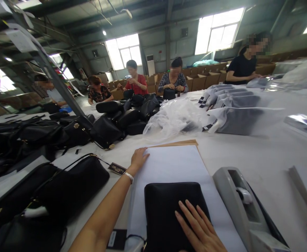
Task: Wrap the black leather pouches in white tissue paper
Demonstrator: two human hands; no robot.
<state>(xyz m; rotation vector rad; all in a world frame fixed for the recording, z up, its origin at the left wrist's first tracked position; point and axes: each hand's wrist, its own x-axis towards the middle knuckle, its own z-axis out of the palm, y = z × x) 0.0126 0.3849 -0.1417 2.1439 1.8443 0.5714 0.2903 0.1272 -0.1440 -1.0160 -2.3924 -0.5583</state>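
A black handbag (173, 206) lies flat on a stack of white paper sheets (173, 161) in front of me. My right hand (198, 227) rests on the bag's lower right, fingers stretched out and slightly spread. At the far left corner of the stack, my left hand (139, 158) has its fingers and thumb closed on the paper's edge. A bracelet circles that wrist. A black tag (116, 239) on a cord lies at the bag's lower left. Brown paper (192, 142) peeks out beneath the white sheets.
A grey tape dispenser (240, 199) stands right of the paper. Black handbags (77, 185) crowd the left side, one with a hang tag (117, 168). Clear plastic bags (178, 117) and wrapped bags (240, 120) lie beyond. Several people work across the table, with cardboard boxes (198, 82) behind.
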